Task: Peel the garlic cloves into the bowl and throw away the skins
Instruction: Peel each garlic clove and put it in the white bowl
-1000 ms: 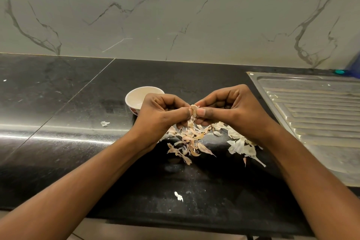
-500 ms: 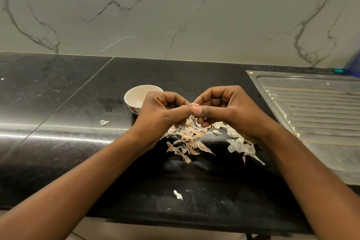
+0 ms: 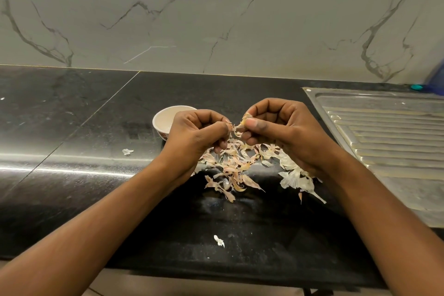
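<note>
Hands parted slightly since half a second back; garlic clove (image 3: pixel 246 119) pinched between right hand (image 3: pixel 283 128) thumb and forefinger, long axis roughly 1–7 o'clock. Its skin (image 3: pixel 233 127) pinched by left hand (image 3: pixel 195 136) at 8 o'clock. Target bowl (image 3: pixel 165 119) lies at 9 o'clock, nearer left hand; loose skins (image 3: pixel 231 166) heaped at 6.

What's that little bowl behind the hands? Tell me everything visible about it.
The bowl is small, round, cream white inside, seemingly ceramic, with a reddish pattern low on its outer wall. It stands upright on the black counter behind the left hand, which hides its right side. No cloves show in the visible part. Whether the hand touches it is unclear.
</note>
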Tool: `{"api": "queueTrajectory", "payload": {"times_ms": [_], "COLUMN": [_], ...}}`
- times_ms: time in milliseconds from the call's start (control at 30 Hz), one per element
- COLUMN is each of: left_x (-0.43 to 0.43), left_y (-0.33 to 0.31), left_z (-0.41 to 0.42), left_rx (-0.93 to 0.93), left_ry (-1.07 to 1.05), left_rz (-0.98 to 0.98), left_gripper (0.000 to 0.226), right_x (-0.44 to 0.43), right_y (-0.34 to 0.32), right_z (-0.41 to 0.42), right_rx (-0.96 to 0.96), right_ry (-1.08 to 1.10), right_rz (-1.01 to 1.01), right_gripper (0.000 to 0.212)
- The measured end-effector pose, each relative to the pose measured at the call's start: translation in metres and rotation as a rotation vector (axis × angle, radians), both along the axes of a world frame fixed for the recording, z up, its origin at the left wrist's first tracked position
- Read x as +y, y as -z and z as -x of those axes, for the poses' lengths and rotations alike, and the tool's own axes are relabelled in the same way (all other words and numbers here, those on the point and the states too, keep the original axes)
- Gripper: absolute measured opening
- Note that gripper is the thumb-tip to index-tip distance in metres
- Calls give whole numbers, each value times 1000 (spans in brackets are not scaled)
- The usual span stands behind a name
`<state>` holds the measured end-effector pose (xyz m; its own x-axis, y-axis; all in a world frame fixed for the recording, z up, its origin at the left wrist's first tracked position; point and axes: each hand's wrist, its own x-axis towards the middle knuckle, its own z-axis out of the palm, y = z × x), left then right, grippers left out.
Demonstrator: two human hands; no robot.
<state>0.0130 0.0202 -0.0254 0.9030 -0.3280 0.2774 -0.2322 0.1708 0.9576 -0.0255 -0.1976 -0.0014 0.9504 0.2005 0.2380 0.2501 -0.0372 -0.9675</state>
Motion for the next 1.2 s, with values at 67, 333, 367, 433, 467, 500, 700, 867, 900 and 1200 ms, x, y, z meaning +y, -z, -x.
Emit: {"api": "queueTrajectory", "payload": {"times_ms": [67,333,367,433,467,500,700,867,900,1200], "left_x": [1,3,3,3,3,2,0,1,1,3], "left_y": [0,4,4,4,3,3,3,4,4,6], "left_z": [-1,-4,-4,-4,-4,-3,-2,-3,-3,0], "left_rx": [13,20,18,19,25,31,22,-35,-59,-257], "left_ry": [-1,14,14,15,17,20,-9,-58,-70,-134], "left_rz": [18,16,8,-4,-8,-12,-64,-140,-159,-311], "left_gripper": [25,9,10,10,9,9,8,7,7,5], "right_x": [-1,-3,-3,-4,-4,-3,-2,-2,-3,1], "right_y": [-2,0,1,1,2,2,6,6,6,6], "right_z": [1,0,0,0,-1,-1,-3,-3,-2,1], "right_rx": [-23,-126,-145,-181,-198,-217,-285,-257,-236,-151], "right_ry": [25,120,135,156,155,149,111,98,104,85], "right_rz": [-29,149,189,252,278,300,360,359,355,360], "right_gripper": [21,19,19,20,20,20,21,22,22,26]}}
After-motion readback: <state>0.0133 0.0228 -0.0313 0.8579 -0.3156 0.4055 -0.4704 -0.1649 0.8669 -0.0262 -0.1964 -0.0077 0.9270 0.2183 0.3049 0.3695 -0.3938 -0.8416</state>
